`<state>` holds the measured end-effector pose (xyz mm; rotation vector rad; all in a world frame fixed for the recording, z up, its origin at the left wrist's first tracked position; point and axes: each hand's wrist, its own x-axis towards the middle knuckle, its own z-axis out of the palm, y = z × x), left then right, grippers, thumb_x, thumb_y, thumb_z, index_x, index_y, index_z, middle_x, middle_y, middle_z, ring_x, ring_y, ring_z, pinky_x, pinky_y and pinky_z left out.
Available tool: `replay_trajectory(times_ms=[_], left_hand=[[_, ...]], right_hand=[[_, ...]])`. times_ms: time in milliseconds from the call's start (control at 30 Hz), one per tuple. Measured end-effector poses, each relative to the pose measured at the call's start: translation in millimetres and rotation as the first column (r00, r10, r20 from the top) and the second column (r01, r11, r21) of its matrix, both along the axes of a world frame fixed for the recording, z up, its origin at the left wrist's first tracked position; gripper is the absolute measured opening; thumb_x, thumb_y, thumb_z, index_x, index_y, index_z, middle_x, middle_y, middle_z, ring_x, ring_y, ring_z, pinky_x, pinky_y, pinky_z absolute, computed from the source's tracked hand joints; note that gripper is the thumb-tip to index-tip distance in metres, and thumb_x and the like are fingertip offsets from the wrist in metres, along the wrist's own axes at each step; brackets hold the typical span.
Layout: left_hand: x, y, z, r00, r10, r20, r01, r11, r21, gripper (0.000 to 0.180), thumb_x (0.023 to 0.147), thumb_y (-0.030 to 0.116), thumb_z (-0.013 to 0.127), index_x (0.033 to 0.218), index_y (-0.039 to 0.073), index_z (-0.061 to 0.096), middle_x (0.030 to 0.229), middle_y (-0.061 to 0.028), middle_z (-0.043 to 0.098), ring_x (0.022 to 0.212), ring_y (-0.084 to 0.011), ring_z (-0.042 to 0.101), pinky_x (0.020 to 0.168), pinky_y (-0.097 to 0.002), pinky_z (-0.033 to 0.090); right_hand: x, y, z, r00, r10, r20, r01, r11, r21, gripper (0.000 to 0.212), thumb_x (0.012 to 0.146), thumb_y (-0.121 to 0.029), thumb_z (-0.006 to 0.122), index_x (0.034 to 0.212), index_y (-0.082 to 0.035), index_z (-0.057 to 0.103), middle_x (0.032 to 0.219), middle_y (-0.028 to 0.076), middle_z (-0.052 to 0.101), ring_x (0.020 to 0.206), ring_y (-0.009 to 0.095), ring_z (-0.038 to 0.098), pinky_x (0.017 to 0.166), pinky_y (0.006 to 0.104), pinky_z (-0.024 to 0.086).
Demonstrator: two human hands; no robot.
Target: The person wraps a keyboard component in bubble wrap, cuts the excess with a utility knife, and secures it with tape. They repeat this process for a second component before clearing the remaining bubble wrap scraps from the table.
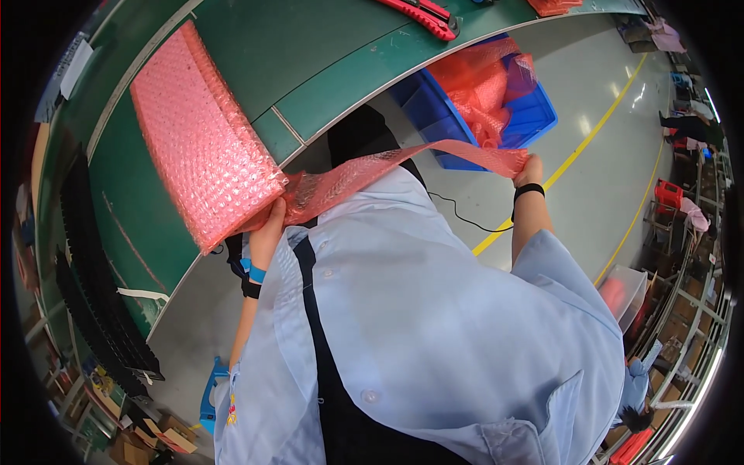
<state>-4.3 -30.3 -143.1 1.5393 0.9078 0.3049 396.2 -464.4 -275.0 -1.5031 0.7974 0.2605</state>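
A stack of pink bubble wrap sheets or bags [203, 136] lies on the green table at the left, its near end reaching the table edge. My left hand [270, 225] grips that near end, thumb on top and the other fingers hidden beneath. From there a long pink bubble wrap strip [364, 180] stretches across in front of my body. Its far end is pinched in my right hand [530, 169], which is held out to the right past the table. The strip hangs slightly twisted between both hands.
Below the table edge a blue bin [535, 124] holds crumpled pink bubble wrap [484, 93]. A red utility knife [426, 15] lies at the table's far edge. Black slotted strips [97, 271] line the left side. A thin black cable [465, 218] hangs near my right arm.
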Motion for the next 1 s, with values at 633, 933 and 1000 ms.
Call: replay_trajectory(times_ms=[633,933,1000], left_hand=[[-12,7,-44,0.997,0.037,0.065,-0.027,0.989,-0.145,0.028,0.091,0.018,0.061,0.113,0.001,0.061,0.11,-0.005,0.063,0.1,-0.0104,0.057,0.087,-0.0262,0.045],[-7,4,-24,1.0,-0.002,-0.005,0.001,0.987,-0.163,0.027,0.091,0.016,0.062,0.113,0.0,0.061,0.109,-0.0038,0.062,0.093,-0.011,0.059,0.08,-0.0263,0.048],[0,3,-12,0.998,0.06,0.021,-0.051,0.951,-0.305,0.027,0.091,0.018,0.062,0.111,0.0,0.061,0.106,-0.003,0.061,0.091,-0.0114,0.059,0.078,-0.026,0.049]], right_hand=[[63,69,264,0.235,0.682,0.692,0.121,0.686,-0.717,0.045,0.083,-0.024,0.065,0.117,-0.001,0.048,0.106,0.014,0.055,0.095,0.025,0.055,0.082,0.0355,0.045],[-35,5,-52,0.696,0.662,-0.28,-0.698,0.529,-0.483,0.057,0.078,-0.034,0.067,0.12,0.002,0.056,0.12,0.026,0.057,0.115,0.034,0.053,0.094,0.0386,0.043],[-40,2,-60,0.74,0.548,-0.391,-0.656,0.456,-0.602,0.052,0.078,-0.038,0.067,0.107,0.004,0.062,0.109,0.025,0.062,0.104,0.036,0.06,0.087,0.0406,0.046]])
